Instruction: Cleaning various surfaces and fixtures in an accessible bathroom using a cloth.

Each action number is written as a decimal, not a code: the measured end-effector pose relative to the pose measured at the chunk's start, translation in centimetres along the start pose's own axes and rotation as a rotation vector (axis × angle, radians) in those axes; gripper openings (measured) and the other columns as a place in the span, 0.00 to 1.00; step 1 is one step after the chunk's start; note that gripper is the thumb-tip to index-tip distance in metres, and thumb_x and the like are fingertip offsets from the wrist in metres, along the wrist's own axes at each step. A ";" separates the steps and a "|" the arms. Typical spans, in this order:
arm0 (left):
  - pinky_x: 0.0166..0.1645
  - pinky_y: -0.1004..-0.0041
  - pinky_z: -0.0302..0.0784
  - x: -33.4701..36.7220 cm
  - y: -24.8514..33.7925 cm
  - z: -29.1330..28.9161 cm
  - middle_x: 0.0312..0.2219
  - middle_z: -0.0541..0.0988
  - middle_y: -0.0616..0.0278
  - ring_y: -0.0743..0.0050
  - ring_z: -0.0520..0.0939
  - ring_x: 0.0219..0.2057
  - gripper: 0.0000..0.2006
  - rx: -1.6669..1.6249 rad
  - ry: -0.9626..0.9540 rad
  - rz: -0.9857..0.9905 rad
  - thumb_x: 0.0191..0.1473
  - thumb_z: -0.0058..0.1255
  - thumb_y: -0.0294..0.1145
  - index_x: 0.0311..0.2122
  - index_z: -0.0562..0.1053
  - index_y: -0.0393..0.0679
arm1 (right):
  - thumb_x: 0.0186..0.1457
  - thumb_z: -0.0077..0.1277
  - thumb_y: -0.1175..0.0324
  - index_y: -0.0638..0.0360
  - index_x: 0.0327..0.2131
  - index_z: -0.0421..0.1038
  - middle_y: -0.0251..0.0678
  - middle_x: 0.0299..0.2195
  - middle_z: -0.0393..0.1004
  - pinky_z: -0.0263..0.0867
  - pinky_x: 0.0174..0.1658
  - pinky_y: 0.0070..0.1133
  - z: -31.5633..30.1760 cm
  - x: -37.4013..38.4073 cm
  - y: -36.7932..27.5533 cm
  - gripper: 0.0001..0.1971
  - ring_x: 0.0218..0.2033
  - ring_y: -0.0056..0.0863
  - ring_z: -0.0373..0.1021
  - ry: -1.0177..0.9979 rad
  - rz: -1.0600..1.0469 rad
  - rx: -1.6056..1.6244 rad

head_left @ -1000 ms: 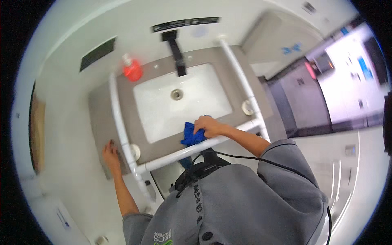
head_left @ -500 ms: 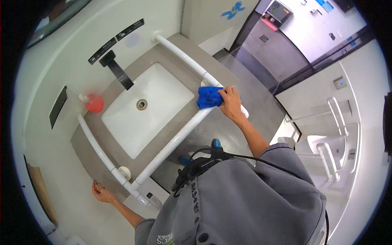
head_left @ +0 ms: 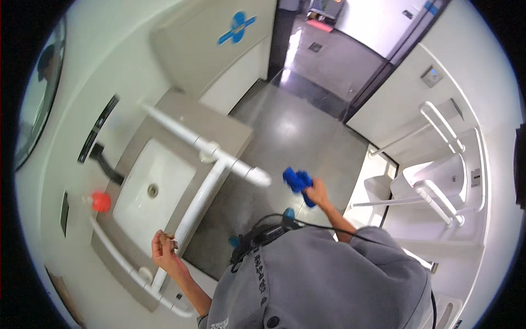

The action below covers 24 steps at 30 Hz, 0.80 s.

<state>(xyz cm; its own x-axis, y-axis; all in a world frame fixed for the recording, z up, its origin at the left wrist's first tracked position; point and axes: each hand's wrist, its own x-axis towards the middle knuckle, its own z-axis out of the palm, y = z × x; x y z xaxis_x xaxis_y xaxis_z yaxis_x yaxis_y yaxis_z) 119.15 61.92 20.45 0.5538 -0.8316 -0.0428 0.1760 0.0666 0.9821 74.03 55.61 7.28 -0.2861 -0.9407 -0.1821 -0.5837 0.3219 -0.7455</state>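
My right hand [head_left: 318, 193] is closed around a crumpled blue cloth [head_left: 297, 181], which hangs over the grey floor to the right of the washbasin rail. The cloth touches nothing else. My left hand [head_left: 169, 257] is over the near edge of the white sink [head_left: 137, 192], beside the white grab rail [head_left: 200, 200]. Its fingers are curled in, and a small brownish thing seems to show at the tips, too small to name. A black tap [head_left: 107, 164] reaches over the basin. To its left, a red bottle with a pale top [head_left: 101, 202] stands on the grey counter [head_left: 235, 129].
White rails frame the counter, one end [head_left: 257, 176] jutting toward the floor. A toilet [head_left: 433, 178] with white support bars [head_left: 438, 123] stands at the right. A folded wall panel with a blue emblem [head_left: 236, 28] is at the back, beside an open doorway [head_left: 329, 55].
The blue cloth has come off the rail with my right hand, now over the floor. My left hand has moved from outside the counter to above the sink's edge. The view has turned rightward.
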 end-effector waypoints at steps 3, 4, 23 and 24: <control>0.29 0.81 0.66 -1.4 -0.6 10.2 0.31 0.74 0.59 0.77 0.74 0.28 0.13 0.005 -0.098 -0.046 0.48 0.48 0.23 0.41 0.69 0.36 | 0.34 0.45 0.67 0.68 0.21 0.71 0.51 0.16 0.70 0.64 0.27 0.32 -2.9 -1.3 8.3 0.12 0.19 0.40 0.70 0.012 0.171 0.043; 0.29 0.81 0.66 -1.4 -1.1 13.2 0.30 0.74 0.59 0.77 0.74 0.27 0.12 0.010 -0.151 -0.088 0.48 0.49 0.23 0.40 0.69 0.36 | 0.33 0.45 0.67 0.68 0.21 0.71 0.51 0.16 0.70 0.64 0.26 0.31 -4.2 -1.4 9.3 0.13 0.20 0.40 0.70 0.035 0.214 0.050; 0.45 0.68 0.66 0.4 -10.9 52.3 0.44 0.70 0.52 0.65 0.65 0.52 0.07 -0.509 -0.869 -0.603 0.54 0.44 0.30 0.38 0.68 0.44 | 0.34 0.57 0.62 0.62 0.33 0.73 0.41 0.26 0.75 0.66 0.34 0.25 -17.8 22.5 9.8 0.19 0.28 0.31 0.72 0.055 0.294 0.477; 0.45 0.68 0.66 0.9 -11.8 54.4 0.44 0.70 0.52 0.65 0.65 0.52 0.07 -0.509 -0.868 -0.591 0.54 0.44 0.30 0.38 0.68 0.44 | 0.34 0.57 0.62 0.62 0.33 0.73 0.41 0.26 0.75 0.66 0.34 0.25 -17.8 24.6 8.5 0.19 0.28 0.31 0.72 0.051 0.284 0.481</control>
<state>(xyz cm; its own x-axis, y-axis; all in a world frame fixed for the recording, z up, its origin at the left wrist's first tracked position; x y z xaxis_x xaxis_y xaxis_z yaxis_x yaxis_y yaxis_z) 73.24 30.40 18.78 -0.4312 -0.8919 -0.1360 0.6357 -0.4073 0.6557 48.48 37.13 7.88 -0.4253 -0.8140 -0.3957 -0.0698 0.4654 -0.8823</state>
